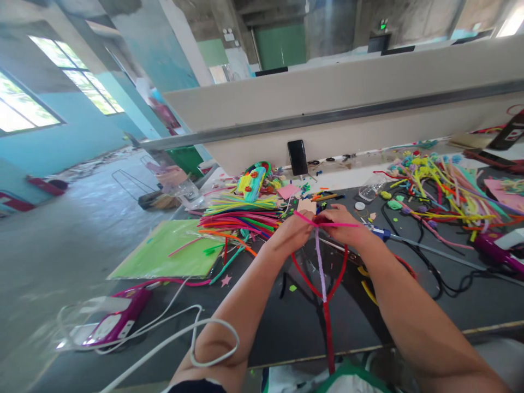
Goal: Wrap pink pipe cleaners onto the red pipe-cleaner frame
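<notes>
My left hand (pixel 292 232) and my right hand (pixel 346 226) meet over the dark table (pixel 470 305), both pinching a pink pipe cleaner (pixel 341 224) that runs across between them. Below the hands hangs a red pipe-cleaner loop (pixel 327 327) shaped like a heart, its stem pointing toward me. A lilac pipe cleaner (pixel 320 267) runs down the middle of the loop from my fingers. Both hands also touch the top of this red and lilac piece.
A bundle of coloured pipe cleaners (pixel 241 218) lies left of the hands, another heap (pixel 446 191) to the right. A green sheet (pixel 172 251), a pink glue gun (pixel 118 319) with white cable, a black phone (pixel 297 157) against the partition and scissors (pixel 409 240) surround the work.
</notes>
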Action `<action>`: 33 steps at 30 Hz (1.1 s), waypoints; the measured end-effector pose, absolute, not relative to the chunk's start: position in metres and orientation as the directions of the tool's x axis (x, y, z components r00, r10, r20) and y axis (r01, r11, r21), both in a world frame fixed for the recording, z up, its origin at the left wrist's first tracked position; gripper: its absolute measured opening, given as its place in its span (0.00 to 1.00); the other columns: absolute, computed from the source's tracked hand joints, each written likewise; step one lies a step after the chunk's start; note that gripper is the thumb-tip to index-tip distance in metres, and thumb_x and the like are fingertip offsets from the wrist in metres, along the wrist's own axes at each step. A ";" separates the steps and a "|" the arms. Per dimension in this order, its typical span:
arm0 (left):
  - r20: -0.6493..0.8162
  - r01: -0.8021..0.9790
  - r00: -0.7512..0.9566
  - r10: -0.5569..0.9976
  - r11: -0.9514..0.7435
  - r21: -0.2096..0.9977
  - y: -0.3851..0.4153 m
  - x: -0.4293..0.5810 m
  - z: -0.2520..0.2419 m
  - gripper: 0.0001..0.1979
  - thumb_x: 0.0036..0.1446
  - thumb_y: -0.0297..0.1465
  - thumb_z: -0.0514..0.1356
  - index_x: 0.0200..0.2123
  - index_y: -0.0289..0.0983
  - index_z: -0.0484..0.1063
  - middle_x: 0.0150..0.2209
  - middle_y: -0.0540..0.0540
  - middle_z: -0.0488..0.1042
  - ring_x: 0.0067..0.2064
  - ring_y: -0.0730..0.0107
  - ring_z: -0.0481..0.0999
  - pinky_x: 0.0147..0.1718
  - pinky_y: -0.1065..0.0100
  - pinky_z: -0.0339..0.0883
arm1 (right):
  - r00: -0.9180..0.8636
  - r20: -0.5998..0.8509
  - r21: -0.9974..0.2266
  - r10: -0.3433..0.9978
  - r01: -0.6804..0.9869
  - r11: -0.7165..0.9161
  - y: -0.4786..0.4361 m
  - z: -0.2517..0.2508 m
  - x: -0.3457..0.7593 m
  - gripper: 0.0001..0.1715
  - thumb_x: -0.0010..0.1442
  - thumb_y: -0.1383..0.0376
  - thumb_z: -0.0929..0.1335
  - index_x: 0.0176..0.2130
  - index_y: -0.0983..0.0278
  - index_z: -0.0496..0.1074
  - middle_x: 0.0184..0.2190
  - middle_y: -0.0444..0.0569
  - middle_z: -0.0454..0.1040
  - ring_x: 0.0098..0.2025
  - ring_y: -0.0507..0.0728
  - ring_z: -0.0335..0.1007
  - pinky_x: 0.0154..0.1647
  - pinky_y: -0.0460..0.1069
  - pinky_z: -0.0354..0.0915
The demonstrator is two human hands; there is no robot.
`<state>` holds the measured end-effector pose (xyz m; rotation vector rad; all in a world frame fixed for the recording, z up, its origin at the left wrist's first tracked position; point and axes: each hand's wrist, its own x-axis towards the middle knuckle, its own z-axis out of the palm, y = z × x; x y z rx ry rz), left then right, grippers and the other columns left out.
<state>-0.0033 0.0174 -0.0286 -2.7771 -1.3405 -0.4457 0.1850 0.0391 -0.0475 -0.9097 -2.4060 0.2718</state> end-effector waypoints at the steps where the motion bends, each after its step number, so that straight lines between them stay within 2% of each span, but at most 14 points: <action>1: 0.271 0.755 0.602 0.751 -0.646 0.111 0.017 -0.004 -0.029 0.08 0.59 0.27 0.51 0.36 0.32 0.68 0.36 0.40 0.72 0.39 0.62 0.72 0.39 0.62 0.68 | -0.616 0.439 -0.362 0.655 0.546 0.756 0.039 -0.048 0.185 0.10 0.58 0.70 0.65 0.41 0.62 0.72 0.38 0.51 0.79 0.43 0.58 0.72 0.57 0.61 0.49; 6: 0.367 0.676 0.635 0.680 -0.719 0.163 0.017 -0.010 -0.030 0.09 0.60 0.26 0.51 0.37 0.34 0.71 0.40 0.41 0.74 0.46 0.64 0.72 0.50 0.63 0.65 | -0.602 0.496 -0.346 0.626 0.524 0.778 0.043 -0.055 0.186 0.10 0.58 0.70 0.65 0.40 0.62 0.73 0.38 0.49 0.79 0.44 0.58 0.72 0.58 0.60 0.49; 14: 0.391 0.688 0.594 0.704 -0.695 0.206 0.021 -0.009 -0.034 0.09 0.59 0.26 0.54 0.36 0.33 0.74 0.39 0.41 0.76 0.45 0.64 0.74 0.49 0.63 0.67 | -0.525 0.532 -0.405 0.664 0.531 0.744 0.045 -0.055 0.187 0.09 0.54 0.72 0.67 0.36 0.63 0.75 0.33 0.50 0.79 0.40 0.58 0.72 0.53 0.56 0.56; 17: 0.434 0.684 0.529 0.729 -0.669 0.291 0.023 -0.008 -0.037 0.08 0.58 0.26 0.55 0.34 0.33 0.74 0.38 0.42 0.76 0.44 0.65 0.74 0.47 0.64 0.67 | -0.491 0.532 -0.441 0.689 0.534 0.721 0.046 -0.054 0.185 0.09 0.53 0.72 0.67 0.35 0.63 0.74 0.32 0.49 0.78 0.38 0.57 0.72 0.51 0.55 0.58; 20: 0.450 0.666 0.452 0.770 -0.627 0.404 0.027 -0.005 -0.045 0.08 0.55 0.24 0.57 0.37 0.35 0.74 0.41 0.44 0.76 0.44 0.66 0.74 0.47 0.66 0.67 | -0.459 0.516 -0.501 0.723 0.523 0.690 0.049 -0.061 0.183 0.13 0.52 0.72 0.68 0.40 0.64 0.72 0.31 0.48 0.78 0.36 0.56 0.72 0.45 0.51 0.60; 23: 0.442 0.654 0.401 0.802 -0.589 0.475 0.032 -0.002 -0.054 0.09 0.53 0.24 0.59 0.38 0.37 0.74 0.41 0.46 0.76 0.46 0.67 0.74 0.49 0.65 0.66 | -0.452 0.499 -0.507 0.739 0.540 0.672 0.053 -0.071 0.181 0.18 0.53 0.71 0.67 0.46 0.64 0.69 0.31 0.47 0.78 0.34 0.55 0.73 0.41 0.50 0.61; 27: 0.401 0.640 0.317 0.859 -0.506 0.579 0.035 0.001 -0.060 0.07 0.49 0.26 0.62 0.35 0.36 0.76 0.39 0.46 0.78 0.45 0.66 0.75 0.49 0.65 0.66 | -0.462 0.451 -0.431 0.764 0.637 0.639 0.056 -0.077 0.180 0.16 0.53 0.69 0.67 0.44 0.65 0.69 0.31 0.49 0.78 0.33 0.56 0.73 0.40 0.49 0.61; 30: 0.285 0.592 0.333 0.899 -0.435 0.678 0.037 -0.001 -0.061 0.09 0.47 0.27 0.63 0.35 0.35 0.77 0.37 0.47 0.78 0.40 0.67 0.75 0.45 0.67 0.67 | -0.457 0.402 -0.387 0.793 0.701 0.600 0.056 -0.078 0.179 0.15 0.53 0.69 0.68 0.43 0.65 0.70 0.32 0.50 0.78 0.34 0.57 0.73 0.40 0.50 0.61; 33: 0.221 0.595 0.309 0.925 -0.369 0.714 0.042 -0.003 -0.065 0.09 0.47 0.29 0.64 0.34 0.34 0.78 0.33 0.48 0.77 0.35 0.70 0.74 0.38 0.69 0.67 | -0.455 0.373 -0.372 0.809 0.725 0.579 0.056 -0.079 0.176 0.15 0.53 0.70 0.67 0.43 0.65 0.70 0.32 0.51 0.78 0.37 0.58 0.73 0.41 0.50 0.61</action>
